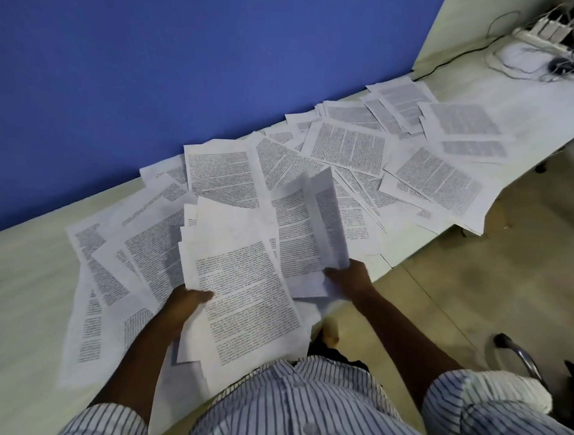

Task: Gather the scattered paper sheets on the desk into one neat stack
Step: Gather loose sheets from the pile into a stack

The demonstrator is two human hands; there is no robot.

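Several printed paper sheets (351, 146) lie scattered and overlapping across the pale desk (24, 291), from its left part to the right end. My left hand (188, 303) grips the left edge of a loose bundle of sheets (246, 290) held just above the desk's front edge. My right hand (348, 277) pinches the lower edge of a few more sheets (312, 226), which curl upward beside the bundle. The two held lots overlap in the middle.
A blue wall panel (176, 74) runs along the desk's back edge. At the far right sit a white power strip (533, 36) and tangled cables (514, 63). A chair's metal arm (518, 355) stands on the tan floor (460, 292) to my right.
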